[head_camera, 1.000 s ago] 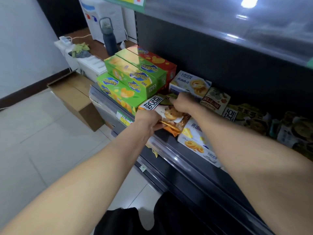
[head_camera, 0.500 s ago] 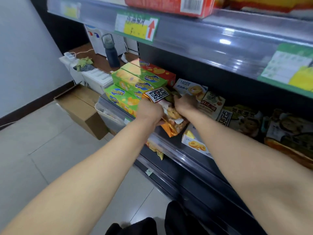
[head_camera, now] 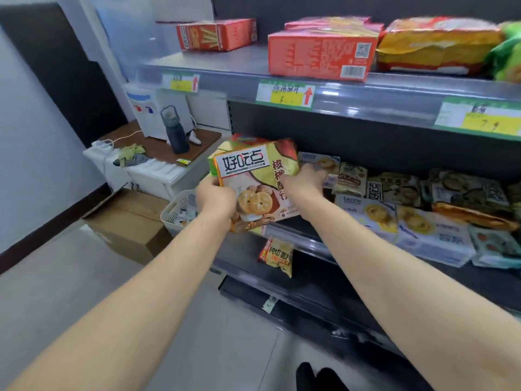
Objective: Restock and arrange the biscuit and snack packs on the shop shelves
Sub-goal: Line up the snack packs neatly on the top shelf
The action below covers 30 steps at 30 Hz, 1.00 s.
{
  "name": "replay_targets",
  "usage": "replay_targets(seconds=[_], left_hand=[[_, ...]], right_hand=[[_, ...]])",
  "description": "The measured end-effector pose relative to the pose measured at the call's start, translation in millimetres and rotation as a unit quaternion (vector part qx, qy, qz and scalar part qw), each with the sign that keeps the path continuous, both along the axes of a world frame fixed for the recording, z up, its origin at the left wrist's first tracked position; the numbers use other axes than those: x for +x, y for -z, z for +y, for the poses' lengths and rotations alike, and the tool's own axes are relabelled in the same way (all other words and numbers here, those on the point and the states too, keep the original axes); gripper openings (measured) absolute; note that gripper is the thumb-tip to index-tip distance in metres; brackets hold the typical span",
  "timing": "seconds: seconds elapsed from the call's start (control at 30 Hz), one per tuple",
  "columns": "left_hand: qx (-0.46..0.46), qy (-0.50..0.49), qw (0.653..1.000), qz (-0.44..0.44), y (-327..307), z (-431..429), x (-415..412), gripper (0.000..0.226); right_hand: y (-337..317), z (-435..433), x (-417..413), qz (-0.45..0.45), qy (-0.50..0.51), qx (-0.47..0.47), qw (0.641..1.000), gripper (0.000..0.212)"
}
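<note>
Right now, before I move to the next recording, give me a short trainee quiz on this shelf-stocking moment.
1. True or false: the left hand and the right hand both hold the biscuit pack.
2. The barcoded red box lies: A above the hands; B below them; C level with them.
3. Which hand is nearer the white basket?
Key: 1 true; 2 A; 3 left.

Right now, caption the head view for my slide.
Left hand and right hand hold a biscuit pack before the middle shelf.
</note>
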<state>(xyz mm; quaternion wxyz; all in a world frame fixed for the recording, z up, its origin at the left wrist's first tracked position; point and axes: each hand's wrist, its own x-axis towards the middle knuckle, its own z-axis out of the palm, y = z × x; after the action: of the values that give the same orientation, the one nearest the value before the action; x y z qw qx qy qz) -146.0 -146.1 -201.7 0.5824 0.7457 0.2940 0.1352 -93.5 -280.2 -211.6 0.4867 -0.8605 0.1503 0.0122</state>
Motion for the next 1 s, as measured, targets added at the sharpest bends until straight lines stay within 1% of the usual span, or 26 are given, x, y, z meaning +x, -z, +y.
replay_targets(seconds=[0.03, 0.1, 0.17, 0.2, 0.3, 0.37, 0.5, 0.67, 0.83, 1.0], left_hand=[[-0.007, 0.002, 1.000, -0.007, -4, 7, -5, 0.023], [-0.029, 0.005, 0.999, -0.014, -8, 22, -14, 0.024], [-0.048, 0.004, 0.999, -0.016, -11, 36, -23, 0.025], [-0.055, 0.005, 0.998, -0.017, -12, 41, -28, 0.026], [-0.075, 0.002, 0.997, -0.037, -18, 53, -44, 0.027], [-0.070, -0.008, 0.996, -0.056, -24, 60, -53, 0.026], [-0.001, -0.021, 0.991, -0.130, -42, 67, -61, 0.023], [0.030, -0.050, 0.971, -0.231, -93, 64, -55, 0.027], [0.006, -0.025, 0.954, -0.299, -148, 50, -41, 0.030], [0.007, 0.016, 0.947, -0.322, -188, 42, -15, 0.031]], right_hand=[[-3, 8, -10, -0.004, 0.005, 0.027, 1.000, 0.051], [-6, 22, -29, -0.022, 0.010, 0.081, 0.996, 0.037], [-10, 32, -47, -0.030, 0.019, 0.101, 0.994, 0.025], [-12, 37, -56, -0.032, 0.024, 0.101, 0.994, 0.023], [-22, 52, -79, -0.046, 0.041, 0.086, 0.994, 0.032], [-29, 62, -89, -0.065, 0.047, 0.088, 0.993, 0.037], [-50, 76, -100, -0.142, 0.050, 0.119, 0.981, 0.030], [-99, 74, -112, -0.230, 0.034, 0.144, 0.962, 0.029], [-150, 56, -106, -0.301, 0.023, 0.148, 0.942, 0.030], [-190, 45, -82, -0.321, 0.027, 0.137, 0.937, 0.032]])
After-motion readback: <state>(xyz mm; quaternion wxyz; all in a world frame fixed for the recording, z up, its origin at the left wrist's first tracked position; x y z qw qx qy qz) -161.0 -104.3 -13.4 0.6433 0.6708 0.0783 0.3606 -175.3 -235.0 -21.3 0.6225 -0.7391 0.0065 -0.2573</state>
